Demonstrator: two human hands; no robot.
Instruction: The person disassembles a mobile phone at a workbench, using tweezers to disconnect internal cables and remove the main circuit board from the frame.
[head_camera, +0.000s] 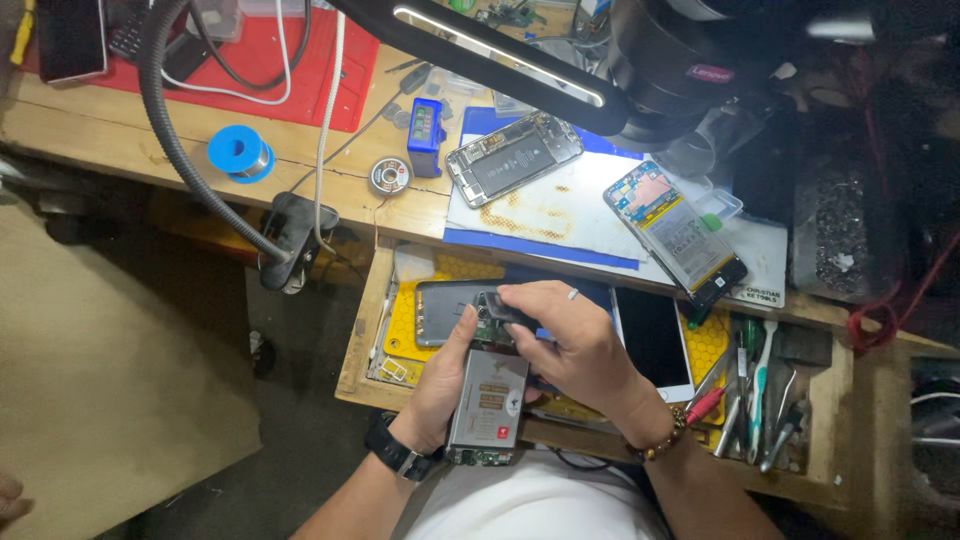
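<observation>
Left hand (442, 375): lower centre of the frame, wrapped around the left edge of an opened phone (488, 405), thumb lying up along its side; fingers closed on it.
Right hand (565, 345): just right of the left, fingertips pinched on a small dark part (505, 310) at the phone's top end.
Opened phone: upright in the frame, silver battery facing up, circuit board showing at top and bottom, held over an open drawer (362, 330).
Dark part: between right thumb and forefinger, touching the phone's upper board.
Drawer contents: yellow mat (405, 325), dark phone back (445, 305), white-framed phone (652, 340), hand tools (760, 395) at right.
Bench above: two more opened phones (515, 157) (675, 228), blue solder spool (240, 152).
</observation>
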